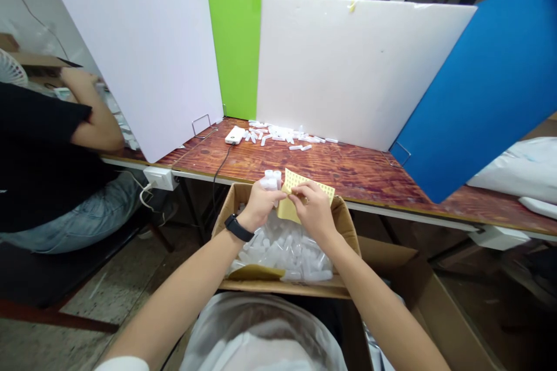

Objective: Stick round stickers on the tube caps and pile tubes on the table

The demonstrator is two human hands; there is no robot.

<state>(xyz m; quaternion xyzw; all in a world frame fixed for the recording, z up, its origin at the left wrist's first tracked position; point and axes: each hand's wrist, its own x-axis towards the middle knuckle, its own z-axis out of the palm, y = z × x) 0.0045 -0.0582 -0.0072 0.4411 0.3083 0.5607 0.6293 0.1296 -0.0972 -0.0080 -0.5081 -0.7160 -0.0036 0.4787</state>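
Observation:
My left hand (260, 205), with a black band on its wrist, is closed around a few small white plastic tubes (270, 179) that stick up above the fingers. My right hand (314, 210) pinches at a yellow sticker sheet (304, 186) held between both hands. Both hands hover over an open cardboard box (348, 221) holding a clear bag of many white tubes (282, 249).
A wooden table (348, 171) carries scattered white tubes (282, 134) and a small white device (235, 135) with a cable. White, green and blue divider boards (348, 64) stand behind. Another person (47, 156) sits at the left. A second cardboard box (435, 307) lies at lower right.

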